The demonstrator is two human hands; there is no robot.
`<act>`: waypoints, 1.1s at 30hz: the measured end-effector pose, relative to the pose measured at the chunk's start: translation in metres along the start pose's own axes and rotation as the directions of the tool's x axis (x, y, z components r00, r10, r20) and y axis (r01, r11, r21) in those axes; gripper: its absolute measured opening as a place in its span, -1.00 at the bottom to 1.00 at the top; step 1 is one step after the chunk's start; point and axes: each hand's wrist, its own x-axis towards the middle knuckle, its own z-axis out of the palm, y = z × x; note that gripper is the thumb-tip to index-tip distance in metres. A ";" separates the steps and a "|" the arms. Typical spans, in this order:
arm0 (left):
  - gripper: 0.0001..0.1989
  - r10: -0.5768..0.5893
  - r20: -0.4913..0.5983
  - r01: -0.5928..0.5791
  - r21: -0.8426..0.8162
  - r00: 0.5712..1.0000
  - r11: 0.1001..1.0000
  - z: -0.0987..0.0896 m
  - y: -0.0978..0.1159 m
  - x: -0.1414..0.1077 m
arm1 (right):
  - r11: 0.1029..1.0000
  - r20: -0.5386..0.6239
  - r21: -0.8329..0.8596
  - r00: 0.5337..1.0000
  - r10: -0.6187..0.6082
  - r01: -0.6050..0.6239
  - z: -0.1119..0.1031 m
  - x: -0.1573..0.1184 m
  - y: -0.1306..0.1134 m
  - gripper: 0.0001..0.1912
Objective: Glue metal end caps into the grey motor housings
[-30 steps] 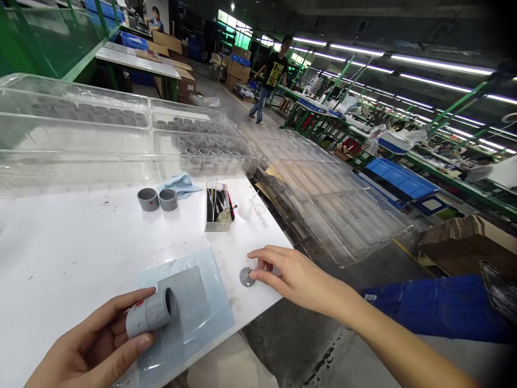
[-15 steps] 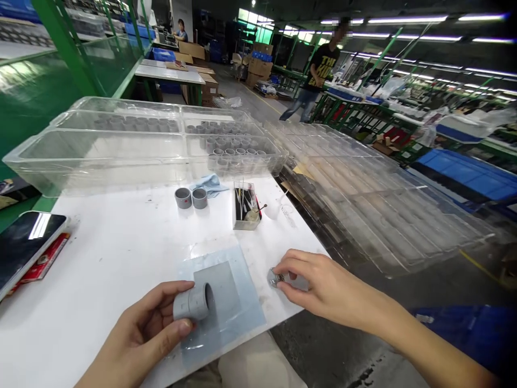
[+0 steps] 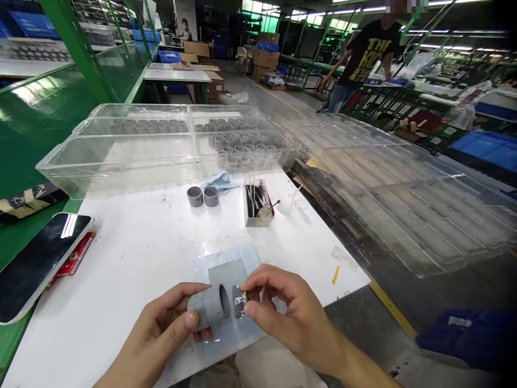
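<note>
My left hand [image 3: 173,328] is closed around a grey cylindrical sleeve [image 3: 204,308], its open end turned to the right. Pinched in the fingers of my right hand [image 3: 283,310] is a small round grey disc with metal parts [image 3: 238,302]. The disc is held just to the right of the sleeve's opening, with a narrow gap between them. Beneath both hands lies a light blue sheet with a grey pad [image 3: 228,272] on it. Two more grey sleeves [image 3: 202,196] stand upright farther back, beside a blue cloth [image 3: 221,182].
A small box of tools [image 3: 258,207] stands near the table's right edge, by a white-tipped bottle [image 3: 287,203]. Clear plastic trays [image 3: 121,156] at the back hold several grey sleeves. A phone [image 3: 44,264] lies at left. A person [image 3: 361,59] is in the aisle.
My right hand has brought the disc from the table's right side leftward to the sleeve's opening. My left hand still holds the sleeve. The person in the aisle has come closer.
</note>
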 end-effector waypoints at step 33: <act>-0.69 0.168 -0.009 -0.168 -0.009 0.986 0.986 -0.004 -0.021 0.000 | 0.997 -0.004 -0.062 0.999 -0.038 0.038 0.010 0.000 0.006 -0.88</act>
